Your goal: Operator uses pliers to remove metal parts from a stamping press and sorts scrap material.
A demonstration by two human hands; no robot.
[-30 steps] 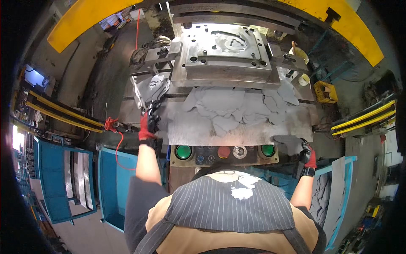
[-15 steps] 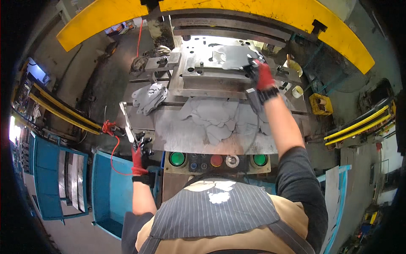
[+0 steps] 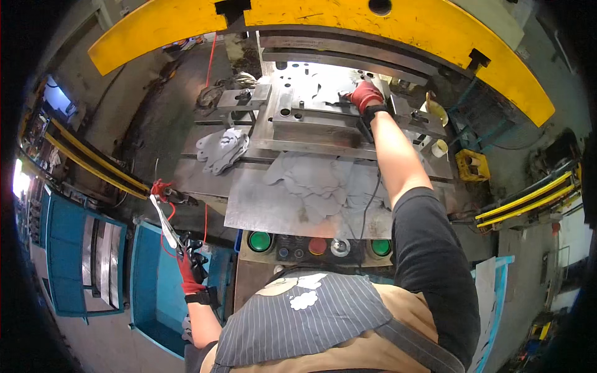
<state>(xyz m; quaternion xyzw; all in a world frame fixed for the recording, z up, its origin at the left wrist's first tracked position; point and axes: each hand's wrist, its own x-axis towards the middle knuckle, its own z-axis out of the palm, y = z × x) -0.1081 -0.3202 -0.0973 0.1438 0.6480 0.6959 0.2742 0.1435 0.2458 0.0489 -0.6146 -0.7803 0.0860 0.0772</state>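
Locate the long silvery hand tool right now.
Head view, left of centre: the silvery tool is in the left hand, its far end pointing up-left, near the red bundle in the picture.

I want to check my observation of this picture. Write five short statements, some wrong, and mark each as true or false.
1. The left hand holds a long tool. True.
2. A red button sits between two green buttons. True.
3. The right hand presses a green button. False: the right hand is at the die.
4. A pile of grey pieces lies left of the die. True.
5. The yellow crate is left of the die. False: the yellow crate is right of it.
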